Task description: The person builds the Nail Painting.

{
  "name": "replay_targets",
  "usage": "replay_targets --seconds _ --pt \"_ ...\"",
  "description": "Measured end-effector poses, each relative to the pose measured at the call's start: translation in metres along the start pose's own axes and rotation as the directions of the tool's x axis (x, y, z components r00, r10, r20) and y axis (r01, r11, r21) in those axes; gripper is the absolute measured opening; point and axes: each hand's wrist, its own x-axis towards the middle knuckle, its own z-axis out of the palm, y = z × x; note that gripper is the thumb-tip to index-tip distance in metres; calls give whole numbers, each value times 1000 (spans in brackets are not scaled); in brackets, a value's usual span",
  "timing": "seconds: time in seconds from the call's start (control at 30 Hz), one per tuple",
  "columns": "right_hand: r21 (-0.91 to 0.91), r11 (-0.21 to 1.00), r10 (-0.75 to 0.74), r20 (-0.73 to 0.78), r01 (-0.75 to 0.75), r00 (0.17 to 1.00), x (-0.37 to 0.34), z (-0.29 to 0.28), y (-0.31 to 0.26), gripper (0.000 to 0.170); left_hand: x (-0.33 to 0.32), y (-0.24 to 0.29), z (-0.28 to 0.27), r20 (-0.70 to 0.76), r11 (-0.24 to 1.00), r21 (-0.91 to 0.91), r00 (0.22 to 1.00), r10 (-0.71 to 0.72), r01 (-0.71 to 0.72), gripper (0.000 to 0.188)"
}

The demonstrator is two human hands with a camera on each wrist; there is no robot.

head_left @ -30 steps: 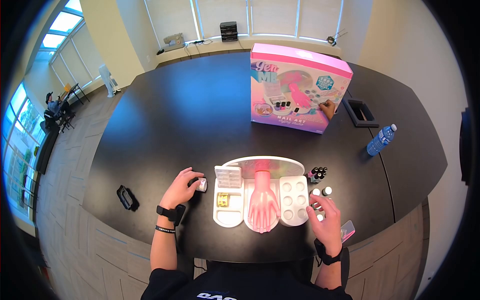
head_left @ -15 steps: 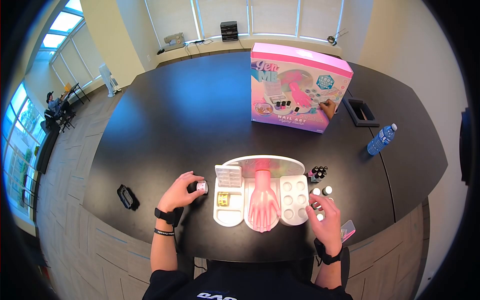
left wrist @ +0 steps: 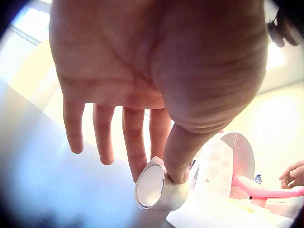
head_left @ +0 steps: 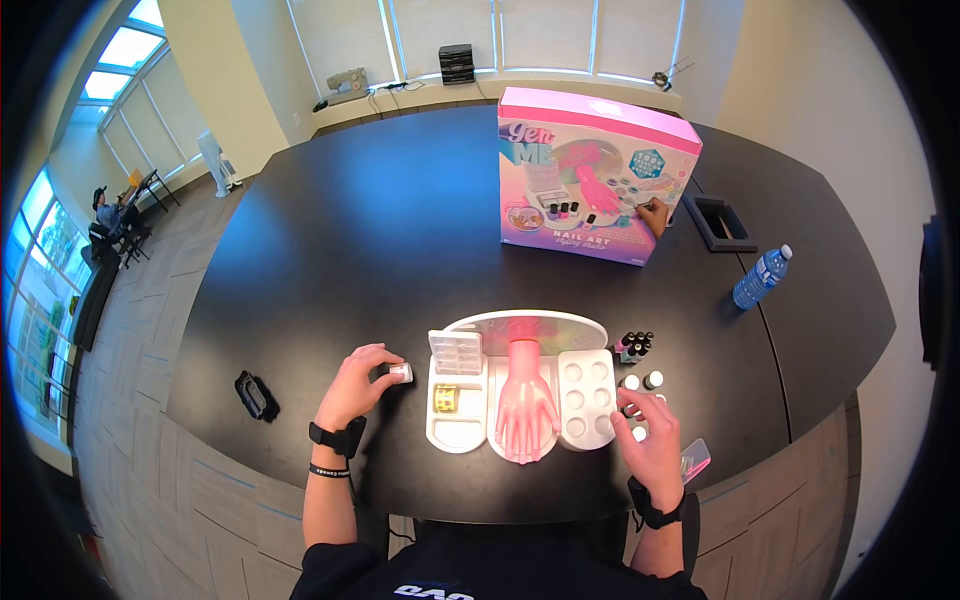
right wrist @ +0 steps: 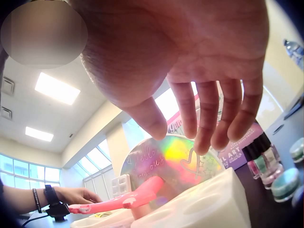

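Note:
My left hand [head_left: 355, 388] pinches a small white roll [head_left: 401, 373] between thumb and fingers, left of the white nail station [head_left: 458, 436]. In the left wrist view the roll [left wrist: 161, 187] shows its round open end. A pink model hand [head_left: 527, 410] lies palm down in the middle of the station, before an iridescent panel [right wrist: 190, 159]. A yellow roll [head_left: 446, 399] sits in the station's left tray. My right hand [head_left: 652, 450] holds nothing, its fingers loosely bent over small jars [head_left: 630, 383] beside the right tray.
Polish bottles [head_left: 634, 347] stand behind the jars. A pink-edged clear case [head_left: 695, 461] lies near the front edge. Farther back are a pink box [head_left: 598, 180], a water bottle [head_left: 762, 277] and a table socket [head_left: 722, 224]. A black object [head_left: 256, 396] lies far left.
The left hand has closed its fingers on the white roll and turned it slightly. My right hand has stayed nearly still.

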Motion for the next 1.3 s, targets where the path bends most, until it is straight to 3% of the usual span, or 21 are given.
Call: replay_targets --seconds 0.37,0.87,1.3 --pt "-8 1000 0 6 0 1000 0 -1 -1 33 -6 58 -5 -170 987 -3 972 160 -163 23" --pt "2 1000 2 -6 -2 1000 -1 -2 0 33 -8 88 43 -48 966 -17 965 259 -260 19" --pt "0 1000 6 -8 -6 1000 -2 -3 1 33 -12 85 62 11 952 98 957 289 -289 24"
